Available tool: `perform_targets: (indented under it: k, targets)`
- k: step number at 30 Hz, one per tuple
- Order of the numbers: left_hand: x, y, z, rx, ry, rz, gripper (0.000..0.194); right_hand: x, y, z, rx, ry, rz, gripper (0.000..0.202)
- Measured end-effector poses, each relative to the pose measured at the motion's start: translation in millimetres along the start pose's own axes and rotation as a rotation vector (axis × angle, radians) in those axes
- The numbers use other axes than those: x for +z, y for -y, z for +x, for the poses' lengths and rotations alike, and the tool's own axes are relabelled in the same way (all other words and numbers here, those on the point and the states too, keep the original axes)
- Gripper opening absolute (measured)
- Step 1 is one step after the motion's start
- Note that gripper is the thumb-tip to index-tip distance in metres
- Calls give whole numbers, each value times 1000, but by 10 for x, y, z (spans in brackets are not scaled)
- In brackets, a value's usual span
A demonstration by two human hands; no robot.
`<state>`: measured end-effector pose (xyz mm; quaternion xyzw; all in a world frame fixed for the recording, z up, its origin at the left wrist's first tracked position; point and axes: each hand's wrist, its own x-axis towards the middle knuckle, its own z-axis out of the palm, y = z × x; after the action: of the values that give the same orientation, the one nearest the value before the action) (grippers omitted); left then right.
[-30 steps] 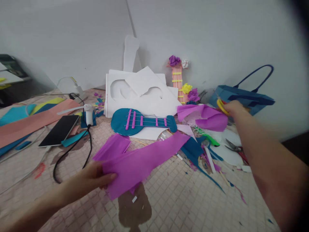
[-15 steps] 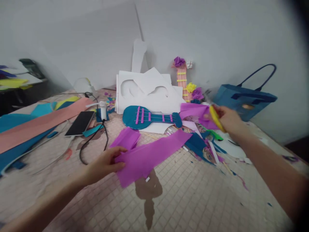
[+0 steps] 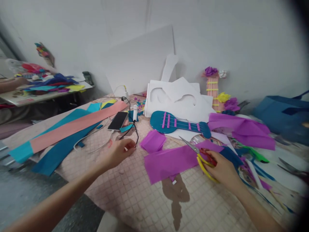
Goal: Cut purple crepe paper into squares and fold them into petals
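Note:
My right hand (image 3: 218, 164) grips yellow-handled scissors (image 3: 204, 161), their slightly parted blades pointing up and left over a long purple crepe-paper strip (image 3: 171, 161). The strip lies flat on the table. Its left end is clear of my left hand (image 3: 120, 153), whose curled thumb and forefinger meet at the tips beside a black cord (image 3: 137, 133); whatever is between them is hidden. A smaller folded purple piece (image 3: 153, 141) lies just to the right of that hand. Behind the strip rests a teal ukulele-shaped craft piece (image 3: 164, 122) with purple bars and strings.
A phone (image 3: 117, 120) and a white corded tool (image 3: 135, 112) stand at left, beside long salmon (image 3: 79, 125) and teal paper strips. White boards (image 3: 178, 96) lean behind. Paper scraps and a second pair of scissors (image 3: 293, 167) lie right, near a blue bag (image 3: 282, 112). Another person's arm (image 3: 12, 84) shows far left.
My left hand has let go of the purple strip and moved left toward the cord. My right hand has brought the scissors down and left over the strip. The view has turned left.

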<state>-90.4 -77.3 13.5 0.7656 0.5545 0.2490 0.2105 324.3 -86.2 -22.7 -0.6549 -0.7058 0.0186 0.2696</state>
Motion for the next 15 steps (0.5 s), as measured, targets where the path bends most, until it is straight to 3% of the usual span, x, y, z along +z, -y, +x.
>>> perform_targets:
  k: [4,9,12,15]
  targets:
    - [-223,189,207,-62,-84,95,23,33,-76,-85,-18,52,-21,36]
    - [-884,665,582,-313,-296,363,23,133,-149,-147,-45,80,-33,36]
    - [-1256,1008,723,-461,-321,477,31,173,-171,-155,-77,97,-18,35]
    - [-1471,1205,724,-544,-328,519,35,197,-207,-160,-97,79,-20,36]
